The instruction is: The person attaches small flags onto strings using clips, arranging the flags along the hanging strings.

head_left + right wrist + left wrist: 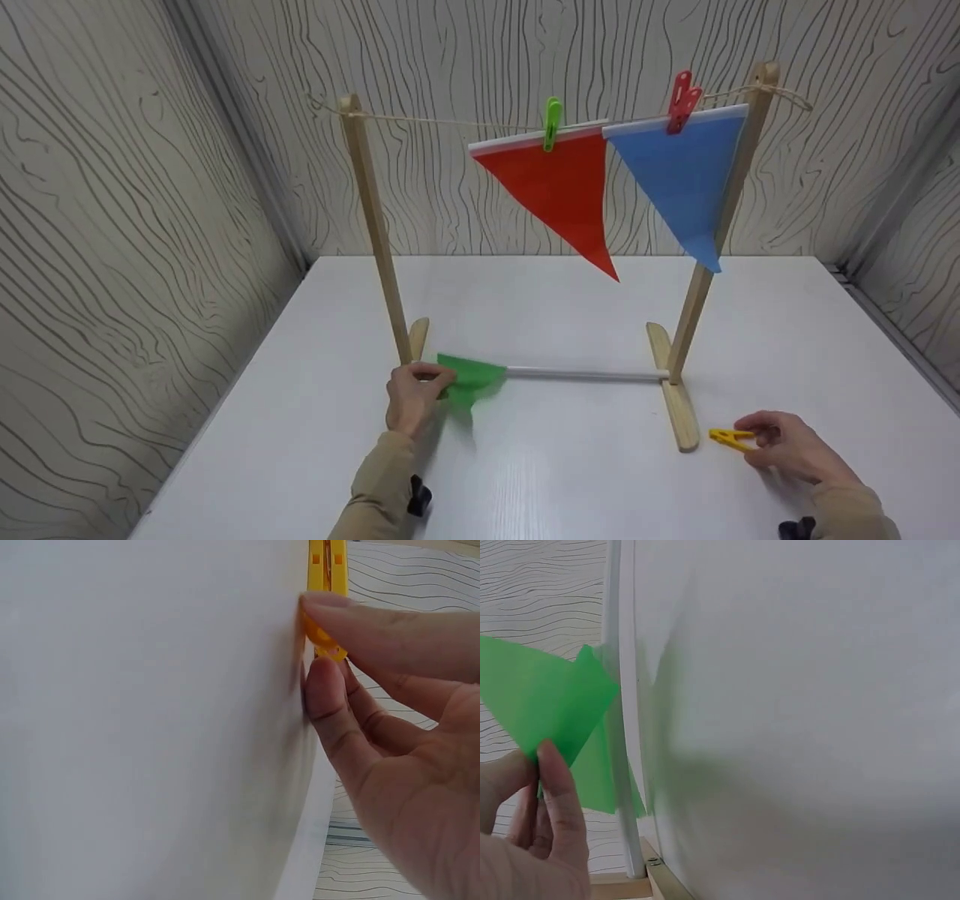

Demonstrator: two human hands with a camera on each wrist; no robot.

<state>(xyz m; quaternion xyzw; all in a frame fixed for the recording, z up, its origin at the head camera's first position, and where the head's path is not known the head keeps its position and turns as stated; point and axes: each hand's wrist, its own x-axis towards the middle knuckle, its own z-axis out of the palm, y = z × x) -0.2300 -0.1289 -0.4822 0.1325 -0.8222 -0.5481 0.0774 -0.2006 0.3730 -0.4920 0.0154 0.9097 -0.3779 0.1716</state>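
Note:
My left hand (pixel 415 397) pinches a green flag (pixel 472 379) between thumb and fingers, near the foot of the left post. In the left wrist view the green flag (pixel 555 701) is folded and creased, hanging beside the white rod (pixel 616 690). Low over the table at the right, my right hand (pixel 795 448) holds a yellow clothespin (pixel 729 439) by its handle end. The right wrist view shows the yellow clothespin (pixel 328 570) between thumb and fingertips. On the string hang a red flag (pixel 559 180) under a green clothespin (pixel 552 124) and a blue flag (pixel 682 172) under a red clothespin (pixel 682 103).
A wooden stand has a left post (pixel 379 232), a right post (pixel 694 300) and a white crossbar (pixel 585 373) near the table. The string (pixel 435 121) runs between the post tops. The white table (pixel 540 465) ends at patterned walls (pixel 450 60).

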